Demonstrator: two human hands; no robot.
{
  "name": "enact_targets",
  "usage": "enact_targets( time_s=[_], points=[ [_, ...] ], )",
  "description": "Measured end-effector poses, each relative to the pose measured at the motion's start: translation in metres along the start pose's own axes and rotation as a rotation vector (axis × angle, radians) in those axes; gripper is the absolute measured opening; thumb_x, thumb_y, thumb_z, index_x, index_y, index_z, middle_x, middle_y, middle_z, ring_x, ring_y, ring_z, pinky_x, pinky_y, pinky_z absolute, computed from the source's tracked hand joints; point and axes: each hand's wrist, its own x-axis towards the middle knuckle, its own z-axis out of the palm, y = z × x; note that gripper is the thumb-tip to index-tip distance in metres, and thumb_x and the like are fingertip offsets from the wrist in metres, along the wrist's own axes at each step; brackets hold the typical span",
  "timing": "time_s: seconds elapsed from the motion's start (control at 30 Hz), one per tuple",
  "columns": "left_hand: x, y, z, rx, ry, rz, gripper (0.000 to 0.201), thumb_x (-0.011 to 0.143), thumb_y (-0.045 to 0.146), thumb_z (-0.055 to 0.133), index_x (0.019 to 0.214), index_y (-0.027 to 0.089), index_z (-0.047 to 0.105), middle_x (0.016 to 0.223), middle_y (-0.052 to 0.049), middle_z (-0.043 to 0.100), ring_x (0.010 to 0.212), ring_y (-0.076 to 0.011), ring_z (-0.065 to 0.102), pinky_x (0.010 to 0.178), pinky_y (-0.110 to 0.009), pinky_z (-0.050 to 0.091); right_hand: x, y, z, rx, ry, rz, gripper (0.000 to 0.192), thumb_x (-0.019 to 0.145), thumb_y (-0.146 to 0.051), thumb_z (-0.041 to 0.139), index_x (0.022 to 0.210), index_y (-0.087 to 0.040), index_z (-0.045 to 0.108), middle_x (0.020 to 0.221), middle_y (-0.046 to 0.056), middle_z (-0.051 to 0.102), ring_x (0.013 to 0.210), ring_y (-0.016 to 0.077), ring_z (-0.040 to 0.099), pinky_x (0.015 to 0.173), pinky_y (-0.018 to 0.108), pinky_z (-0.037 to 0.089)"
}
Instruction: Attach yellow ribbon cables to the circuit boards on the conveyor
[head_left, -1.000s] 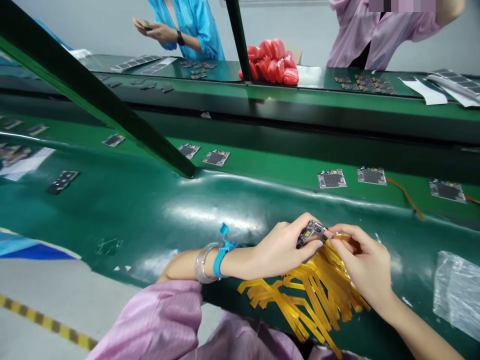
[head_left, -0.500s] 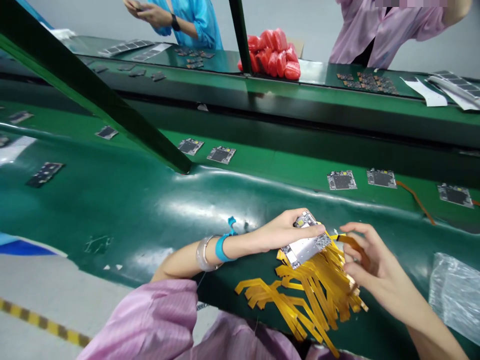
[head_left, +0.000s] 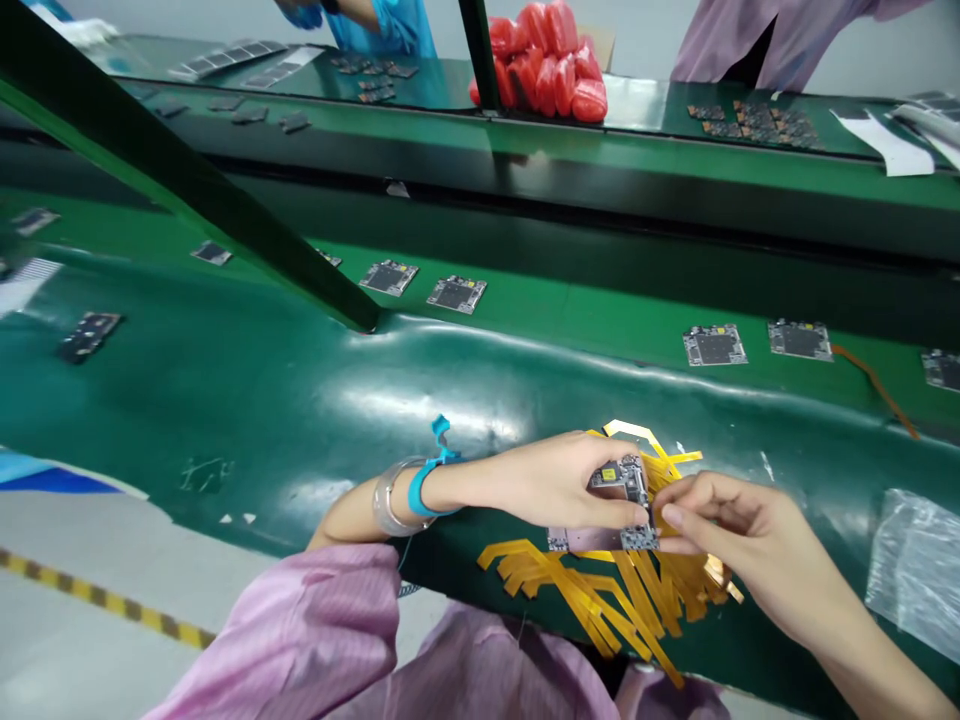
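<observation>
Green conveyor mat (head_left: 247,400): left hand (head_left: 555,480) grips circuit board (head_left: 611,505) steady over yellow flex-cable pile (head_left: 600,590); right hand (head_left: 739,535) pinches its edge, fingers closed.

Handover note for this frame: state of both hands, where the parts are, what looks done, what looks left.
Left hand: grips a small circuit board above the green mat.
Right hand: fingertips pinch at the board's right edge, where a yellow flex strip loops up behind.
Pile of yellow flex strips lies under both hands.
Done: board picked up.
Left: whether the strip is seated cannot be seen; more boards wait on the belt.
</observation>
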Motion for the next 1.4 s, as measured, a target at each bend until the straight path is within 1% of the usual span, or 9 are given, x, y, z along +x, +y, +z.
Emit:
enact_targets(
  time_s=[0.27, 0.4, 0.57, 0.8, 0.97, 1.1, 1.23, 1.3, 1.4],
  points=[
    [-0.002, 0.004, 0.001, 0.079, 0.012, -0.003, 0.017, 0.091, 0.031, 0.062, 0.083, 0.017, 0.056, 0.07, 0.004, 0.053, 0.058, -0.008, 0.043, 0.052, -0.02, 0.035, 0.001, 0.006, 0.001, -0.061, 0.032, -0.05, 0.03, 0.077, -0.048, 0.082, 0.07, -0.021, 0.071, 0.082, 0.006, 0.075, 0.074, 0.0193, 0.072, 0.071, 0.032, 0.065],
    [-0.002, 0.001, 0.002, 0.094, 0.012, -0.003, 0.019, 0.091, 0.034, 0.064, 0.087, 0.016, 0.059, 0.071, 0.003, 0.057, 0.058, -0.0083, 0.046, 0.052, -0.021, 0.035, 0.001, 0.008, 0.001, -0.078, 0.024, -0.05, 0.03, 0.077, -0.048, 0.082, 0.068, -0.021, 0.072, 0.083, 0.007, 0.076, 0.074, 0.0192, 0.072, 0.07, 0.03, 0.064],
    [-0.002, -0.001, 0.001, 0.106, 0.013, -0.04, 0.021, 0.093, 0.037, 0.062, 0.091, 0.017, 0.058, 0.071, 0.004, 0.059, 0.057, -0.0087, 0.047, 0.051, -0.021, 0.034, 0.002, 0.009, 0.003, -0.027, 0.073, -0.052, 0.029, 0.074, -0.047, 0.084, 0.068, -0.02, 0.073, 0.086, 0.007, 0.076, 0.075, 0.0197, 0.073, 0.069, 0.03, 0.065],
    [-0.002, 0.002, 0.001, 0.104, 0.005, -0.024, 0.017, 0.09, 0.032, 0.066, 0.085, 0.017, 0.059, 0.072, 0.003, 0.061, 0.057, -0.0083, 0.049, 0.055, -0.022, 0.036, 0.003, 0.0, 0.003, -0.126, -0.044, -0.047, 0.033, 0.078, -0.053, 0.078, 0.068, -0.022, 0.072, 0.079, 0.007, 0.076, 0.07, 0.0202, 0.073, 0.069, 0.033, 0.063],
    [0.002, -0.002, 0.002, 0.047, 0.021, -0.066, 0.017, 0.086, 0.031, 0.067, 0.08, 0.018, 0.057, 0.067, 0.005, 0.052, 0.058, -0.0083, 0.042, 0.051, -0.022, 0.032, 0.007, 0.002, 0.005, -0.103, -0.018, -0.03, 0.033, 0.075, -0.053, 0.08, 0.071, -0.021, 0.073, 0.079, 0.005, 0.075, 0.07, 0.0193, 0.073, 0.07, 0.032, 0.064],
    [0.005, -0.008, 0.003, 0.004, 0.076, -0.101, 0.021, 0.083, 0.031, 0.067, 0.072, 0.017, 0.054, 0.065, 0.006, 0.046, 0.059, -0.0078, 0.04, 0.052, -0.021, 0.031, 0.011, 0.004, 0.003, -0.033, -0.024, 0.028, 0.033, 0.076, -0.055, 0.081, 0.075, -0.022, 0.076, 0.081, 0.005, 0.075, 0.078, 0.0199, 0.074, 0.077, 0.032, 0.064],
    [0.005, -0.009, 0.002, 0.089, 0.164, -0.105, 0.031, 0.091, 0.044, 0.062, 0.076, 0.017, 0.06, 0.063, 0.006, 0.046, 0.057, -0.0083, 0.038, 0.054, -0.023, 0.03, 0.018, 0.007, 0.003, 0.089, -0.002, 0.058, 0.044, 0.083, -0.065, 0.07, 0.093, -0.023, 0.078, 0.1, 0.008, 0.076, 0.092, 0.0238, 0.075, 0.083, 0.038, 0.064],
    [0.004, -0.01, 0.001, 0.149, 0.209, -0.114, 0.041, 0.094, 0.053, 0.057, 0.075, 0.017, 0.058, 0.063, 0.005, 0.046, 0.057, -0.0091, 0.038, 0.054, -0.024, 0.03, 0.025, 0.007, 0.006, 0.02, -0.047, 0.025, 0.041, 0.083, -0.06, 0.072, 0.101, -0.023, 0.077, 0.102, 0.008, 0.077, 0.093, 0.0243, 0.074, 0.085, 0.039, 0.063],
    [0.004, -0.02, -0.011, 0.222, 0.36, -0.183, 0.049, 0.096, 0.064, 0.048, 0.082, 0.018, 0.057, 0.065, 0.002, 0.056, 0.058, -0.0119, 0.048, 0.057, -0.026, 0.036, 0.047, 0.002, 0.009, -0.191, -0.116, -0.014, 0.033, 0.081, -0.049, 0.078, 0.097, -0.02, 0.077, 0.093, 0.006, 0.078, 0.086, 0.0245, 0.074, 0.082, 0.039, 0.062]
  ],
)
